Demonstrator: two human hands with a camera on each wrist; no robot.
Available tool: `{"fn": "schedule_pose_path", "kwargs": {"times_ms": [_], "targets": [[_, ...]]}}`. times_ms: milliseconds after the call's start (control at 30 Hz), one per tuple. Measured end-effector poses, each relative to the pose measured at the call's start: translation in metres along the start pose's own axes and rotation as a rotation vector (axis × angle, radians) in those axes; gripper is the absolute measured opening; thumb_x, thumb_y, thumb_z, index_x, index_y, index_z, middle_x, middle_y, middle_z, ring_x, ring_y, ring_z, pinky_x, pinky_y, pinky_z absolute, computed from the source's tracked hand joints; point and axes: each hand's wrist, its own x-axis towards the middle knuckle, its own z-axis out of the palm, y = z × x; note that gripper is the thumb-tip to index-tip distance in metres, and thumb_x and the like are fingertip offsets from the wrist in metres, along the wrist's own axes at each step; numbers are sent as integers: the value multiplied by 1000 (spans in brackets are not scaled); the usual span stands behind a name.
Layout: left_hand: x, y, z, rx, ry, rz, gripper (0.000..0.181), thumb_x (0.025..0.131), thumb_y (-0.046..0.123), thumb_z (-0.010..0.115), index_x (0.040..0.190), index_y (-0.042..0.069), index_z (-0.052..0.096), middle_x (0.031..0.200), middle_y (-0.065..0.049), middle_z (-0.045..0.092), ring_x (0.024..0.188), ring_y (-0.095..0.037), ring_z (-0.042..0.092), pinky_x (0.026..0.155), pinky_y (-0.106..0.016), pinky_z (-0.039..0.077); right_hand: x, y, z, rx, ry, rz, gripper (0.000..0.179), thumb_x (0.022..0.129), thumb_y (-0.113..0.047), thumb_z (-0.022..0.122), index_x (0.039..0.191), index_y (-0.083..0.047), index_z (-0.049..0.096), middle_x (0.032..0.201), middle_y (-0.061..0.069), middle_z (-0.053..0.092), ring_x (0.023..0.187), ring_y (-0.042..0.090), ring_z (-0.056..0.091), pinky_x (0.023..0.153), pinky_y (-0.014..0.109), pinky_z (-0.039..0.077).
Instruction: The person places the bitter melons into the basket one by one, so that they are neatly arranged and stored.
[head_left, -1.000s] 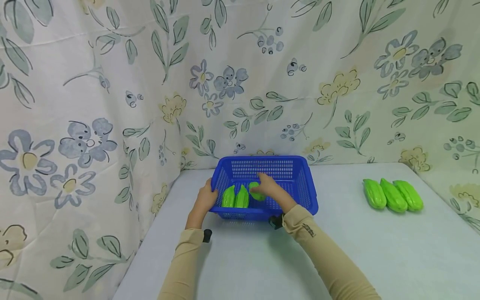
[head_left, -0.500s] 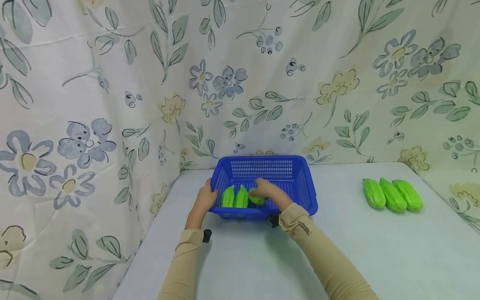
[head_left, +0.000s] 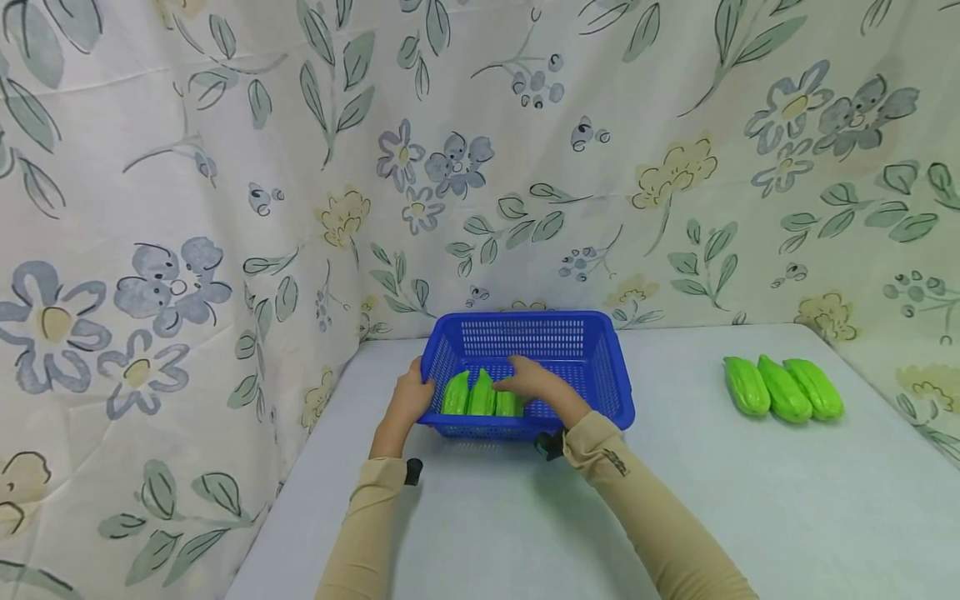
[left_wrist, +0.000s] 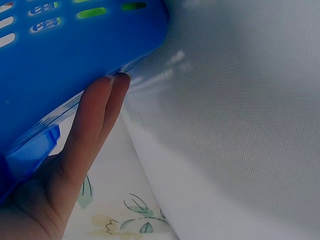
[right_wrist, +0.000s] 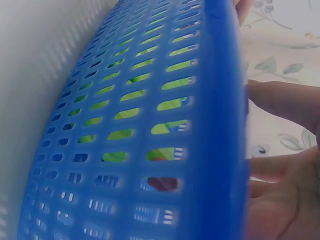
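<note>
Lit brightly and evenly in the head view, apparently from above, casting soft, faintly greenish shadows beneath the sleeves (head_left: 652,517) onto the tabletop (head_left: 795,517). Glints in small highlights on the green vegetables (head_left: 785,389) towards the tabletop's far right corner. Shifts from cool white to a yellower cast across the patterned cloth (head_left: 300,150), left to right. Looks stretched towards the frame corners. Turns dimmer and greyer in the left wrist view, darkening the left hand (left_wrist: 82,135) and gleaming in pale streaks on the tabletop beside the blue basket (left_wrist: 60,80). Blurs heavily along the nearest rim in the right wrist view, softening the right hand (right_wrist: 287,195) behind.
</note>
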Motion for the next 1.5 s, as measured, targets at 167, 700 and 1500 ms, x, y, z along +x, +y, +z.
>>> {"fn": "schedule_pose_path", "kwargs": {"times_ms": [167,700,1500], "targets": [[0,0,0,2,3,8,58,99,14,45,151,-3,25,139,-34,49,123,-47,55,101,-60,44,-3,1,-4,12,11,-32,73,96,-26,60,153,1,23,156,25,30,128,41,52,89,47,56],[0,-2,3,12,29,38,57,98,13,45,150,-4,27,135,-35,52,117,-47,59,96,-59,48,-17,14,-17,110,125,-135,81,96,-32,61,156,-6,15,157,24,30,142,42,36,111,55,37],[0,1,2,2,10,18,59,99,15,45,151,-3,25,138,-35,50,122,-47,57,99,-59,46,-46,57,-45,216,353,-177,97,86,-41,72,158,-14,12,158,20,30,144,39,34,110,56,37]]}}
